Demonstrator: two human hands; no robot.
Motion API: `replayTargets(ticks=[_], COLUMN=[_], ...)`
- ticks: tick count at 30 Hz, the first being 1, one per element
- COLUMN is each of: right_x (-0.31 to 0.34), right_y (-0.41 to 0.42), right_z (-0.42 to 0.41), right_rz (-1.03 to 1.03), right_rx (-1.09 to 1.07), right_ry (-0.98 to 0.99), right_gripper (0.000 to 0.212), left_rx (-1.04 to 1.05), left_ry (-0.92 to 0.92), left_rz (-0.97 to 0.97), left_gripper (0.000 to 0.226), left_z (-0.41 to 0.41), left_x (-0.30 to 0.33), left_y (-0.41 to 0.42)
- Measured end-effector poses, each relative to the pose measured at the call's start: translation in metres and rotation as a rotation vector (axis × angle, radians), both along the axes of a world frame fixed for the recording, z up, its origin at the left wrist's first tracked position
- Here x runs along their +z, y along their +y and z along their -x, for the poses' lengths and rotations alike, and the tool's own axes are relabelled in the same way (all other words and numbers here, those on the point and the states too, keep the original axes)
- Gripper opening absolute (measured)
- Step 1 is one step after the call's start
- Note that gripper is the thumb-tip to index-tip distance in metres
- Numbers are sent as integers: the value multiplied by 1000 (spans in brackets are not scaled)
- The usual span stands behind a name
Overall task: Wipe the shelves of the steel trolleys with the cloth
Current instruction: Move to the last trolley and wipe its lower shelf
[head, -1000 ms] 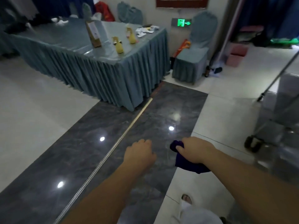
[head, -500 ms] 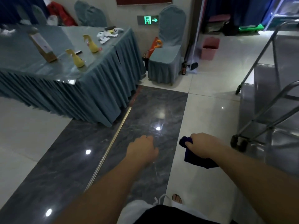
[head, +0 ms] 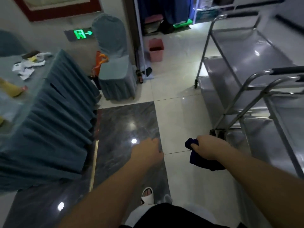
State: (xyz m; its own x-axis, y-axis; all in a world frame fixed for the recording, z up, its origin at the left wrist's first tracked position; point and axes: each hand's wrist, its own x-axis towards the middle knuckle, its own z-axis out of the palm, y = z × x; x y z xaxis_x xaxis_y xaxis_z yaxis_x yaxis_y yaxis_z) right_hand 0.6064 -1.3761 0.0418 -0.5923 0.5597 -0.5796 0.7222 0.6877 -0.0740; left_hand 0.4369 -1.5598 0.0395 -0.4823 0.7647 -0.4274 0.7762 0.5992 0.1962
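The dark blue cloth (head: 199, 157) is bunched in the clenched right hand (head: 208, 148), soft folds hanging below the fist, above the pale glossy floor tiles (head: 181, 116). Just right of that hand stands the near steel trolley (head: 256, 116), with thin tubes and smooth shiny shelves, cut off by the frame edge; a second trolley (head: 238, 46) stands beyond it. The left hand (head: 148, 153) grasps nothing, fingers curled loosely over dark marble flooring. Further left, a worktop (head: 49, 102) draped in pleated teal fabric.
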Motion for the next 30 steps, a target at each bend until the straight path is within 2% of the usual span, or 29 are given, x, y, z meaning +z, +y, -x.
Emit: replayTargets(ticks=[3, 7, 11, 15, 23, 27, 30], right_x=[1, -6, -19, -33, -30, -28, -32], right_y=[9, 23, 54, 107, 216, 249, 263], right_z=[11, 1, -27, -56, -90, -108, -122], right_rz=[8, 41, 103, 143, 134, 123, 144], right_rx=[-120, -299, -499, -656, -769, -828, -901], right_ry=[31, 39, 21, 29, 89, 116, 123], right_gripper=[41, 36, 36, 39, 43, 44, 47], left_rx=[-114, -290, -460, -594, -660, -619, -680], left_ry=[-17, -13, -8, 48, 95, -22, -24], left_rz=[21, 48, 53, 69, 70, 119, 135], left_gripper=[27, 32, 43, 44, 48, 53, 53], left_z=[33, 52, 43, 22, -7, -21, -38], left_x=[-5, -10, -14, -14, 4, 3, 2], left_y=[32, 87, 153, 229, 357, 408, 445])
